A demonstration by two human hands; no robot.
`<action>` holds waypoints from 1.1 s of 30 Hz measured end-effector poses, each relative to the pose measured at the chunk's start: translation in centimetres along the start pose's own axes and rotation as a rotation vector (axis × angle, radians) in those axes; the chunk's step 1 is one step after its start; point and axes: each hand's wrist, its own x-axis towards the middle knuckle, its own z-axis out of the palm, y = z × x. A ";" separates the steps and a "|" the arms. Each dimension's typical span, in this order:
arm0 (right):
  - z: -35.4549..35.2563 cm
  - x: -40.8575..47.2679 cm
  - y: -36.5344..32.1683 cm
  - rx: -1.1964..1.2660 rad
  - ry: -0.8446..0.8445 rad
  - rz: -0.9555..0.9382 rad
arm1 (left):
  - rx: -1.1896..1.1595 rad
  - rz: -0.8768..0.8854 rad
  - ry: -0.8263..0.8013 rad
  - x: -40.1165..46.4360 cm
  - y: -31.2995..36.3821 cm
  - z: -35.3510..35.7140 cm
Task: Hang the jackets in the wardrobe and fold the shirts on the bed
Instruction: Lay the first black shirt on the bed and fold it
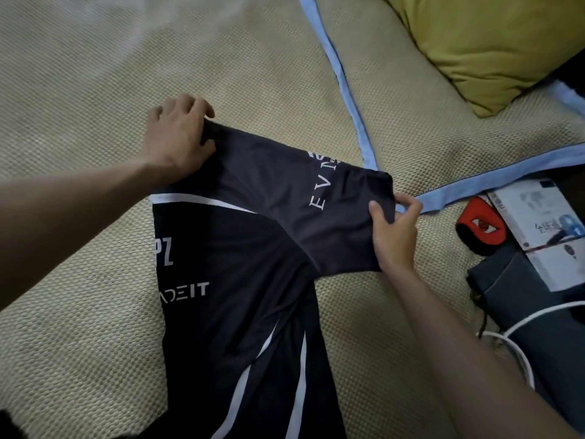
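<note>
Fingers of the left hand and right hand pinch the black shirt's sleeve ends, stretched over the bed's woven mat.

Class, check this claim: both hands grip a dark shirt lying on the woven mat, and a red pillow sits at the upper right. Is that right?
Not quite. The head view shows the left hand and right hand gripping the dark shirt on the woven mat, but the pillow is yellow-green, not red.
</note>
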 end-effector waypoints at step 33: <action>-1.4 0.9 -2.0 -0.100 -0.012 0.092 | -0.128 -0.208 0.064 0.2 -2.3 -0.4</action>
